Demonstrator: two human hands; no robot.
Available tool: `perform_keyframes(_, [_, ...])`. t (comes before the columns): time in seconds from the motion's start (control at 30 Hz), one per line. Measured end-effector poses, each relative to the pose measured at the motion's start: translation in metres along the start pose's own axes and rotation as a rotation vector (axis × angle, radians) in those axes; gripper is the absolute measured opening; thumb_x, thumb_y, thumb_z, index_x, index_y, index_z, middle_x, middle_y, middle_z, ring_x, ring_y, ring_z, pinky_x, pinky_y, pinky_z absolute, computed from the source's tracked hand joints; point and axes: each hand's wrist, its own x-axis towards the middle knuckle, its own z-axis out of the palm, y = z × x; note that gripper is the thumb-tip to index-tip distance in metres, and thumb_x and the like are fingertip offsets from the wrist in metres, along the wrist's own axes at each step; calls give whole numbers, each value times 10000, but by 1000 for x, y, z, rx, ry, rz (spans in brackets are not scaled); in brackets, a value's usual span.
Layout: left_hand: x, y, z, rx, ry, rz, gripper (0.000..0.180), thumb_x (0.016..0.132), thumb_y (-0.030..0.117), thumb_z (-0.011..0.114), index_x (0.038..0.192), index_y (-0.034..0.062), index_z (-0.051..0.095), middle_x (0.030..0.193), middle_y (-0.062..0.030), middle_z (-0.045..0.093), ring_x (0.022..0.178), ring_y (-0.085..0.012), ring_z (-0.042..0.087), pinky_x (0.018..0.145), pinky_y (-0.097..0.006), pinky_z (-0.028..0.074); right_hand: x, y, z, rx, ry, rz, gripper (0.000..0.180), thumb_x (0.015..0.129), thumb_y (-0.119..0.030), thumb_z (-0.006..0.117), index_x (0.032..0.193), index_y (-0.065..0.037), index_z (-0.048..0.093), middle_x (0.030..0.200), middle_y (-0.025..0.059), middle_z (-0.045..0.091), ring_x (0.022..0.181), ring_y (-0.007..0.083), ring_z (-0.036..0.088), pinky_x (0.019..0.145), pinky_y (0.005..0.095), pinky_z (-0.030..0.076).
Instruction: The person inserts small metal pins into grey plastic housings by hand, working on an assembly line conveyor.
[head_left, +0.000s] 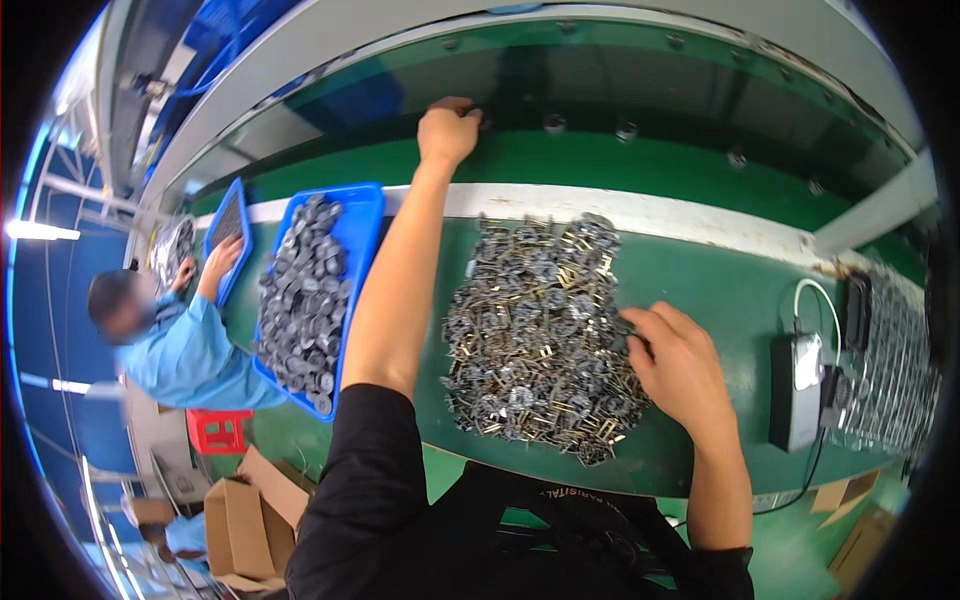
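My left hand (449,133) reaches far out over the green conveyor belt (520,160), its fingers curled closed. A small dark thing shows at its fingertips, too little to name. Close to my body, my right hand (683,368) is at the right edge of a broad pile of small parts (540,340), grey round bodies with brassy metal prongs. Its fingers are bent in against the pile, and whatever they pinch is hidden. A blue tray (365,215) of dark grey round pieces (305,290) lies beside my left forearm.
Small parts (626,131) sit spaced along the belt. A white rail (640,222) separates belt from green table (720,285). At right are a black-and-white box (795,390) with a cable and stacked clear plastic trays (885,360). A co-worker in blue (195,350) handles another blue tray (247,215).
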Motion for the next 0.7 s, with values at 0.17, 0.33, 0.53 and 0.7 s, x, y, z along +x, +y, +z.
perform_keyframes(0.17, [-73, 19, -119, 513, 50, 184, 375, 841, 294, 684, 1138, 66, 691, 1117, -230, 653, 1111, -379, 585, 955, -455, 466, 0, 7, -2, 71, 18, 145, 256, 746, 70, 629, 990, -4, 653, 849, 114, 570, 687, 295, 598, 616, 394, 484])
perform_keyframes(0.33, [-113, -54, -230, 963, -4, -501, 649, 935, 504, 518, 1417, 74, 456, 1385, -269, 490, 1290, -452, 450, 1080, -488, 377, 4, -7, -1, 106, 45, 195, 238, 736, 96, 621, 946, -8, 659, 831, 103, 555, 615, 256, 574, 579, 369, 469])
perform_keyframes(0.53, [-124, -89, -218, 819, -161, -423, 659, 941, 509, 504, 1433, 77, 439, 1388, -271, 482, 1294, -437, 447, 1083, -505, 359, 5, -2, -1, 77, 84, 147, 159, 742, 83, 645, 870, -11, 654, 832, 91, 567, 604, 241, 574, 564, 355, 469])
perform_keyframes(0.7, [-124, -64, -203, 689, -91, -343, 573, 873, 485, 633, 1255, 58, 609, 1243, -232, 595, 1163, -401, 562, 1007, -505, 410, 3, 4, -3, 50, 52, 203, 132, 746, 44, 697, 853, -18, 653, 813, 83, 586, 620, 236, 591, 564, 351, 478])
